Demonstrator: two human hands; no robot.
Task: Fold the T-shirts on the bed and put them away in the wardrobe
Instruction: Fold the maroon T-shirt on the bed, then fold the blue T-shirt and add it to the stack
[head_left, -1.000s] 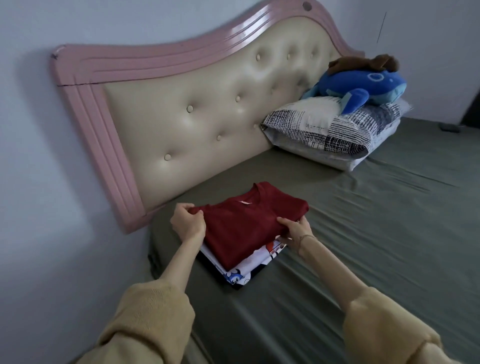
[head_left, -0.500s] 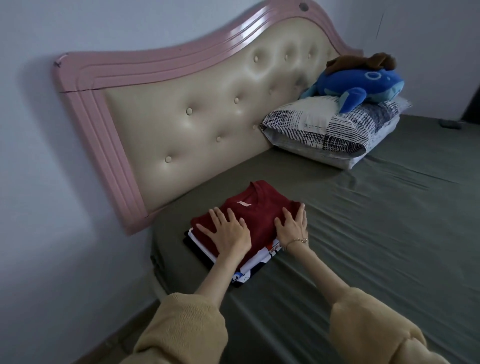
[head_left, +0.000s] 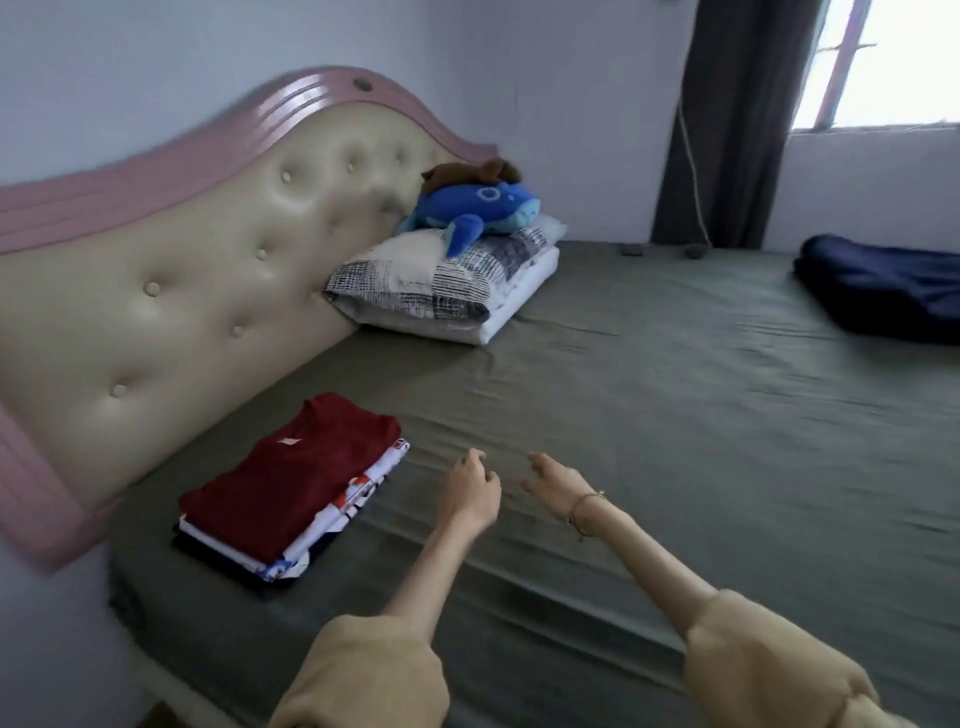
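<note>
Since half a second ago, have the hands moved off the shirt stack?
Yes. Left hand and right hand left the red T-shirt, now hovering right of the stack, farther from the headboard.

Both hands, left (head_left: 470, 491) and right (head_left: 553, 480), hover loosely curled, holding nothing.

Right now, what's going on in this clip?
A person is folding T-shirts on a bed. A neat stack sits near the headboard, with a red T-shirt folded on top of white printed and dark ones. Both hands hover over the bare sheet beside the stack, holding nothing: the left hand and right hand have loosely curled fingers. A dark blue bundle lies at the far side. No wardrobe is in view.
</note>
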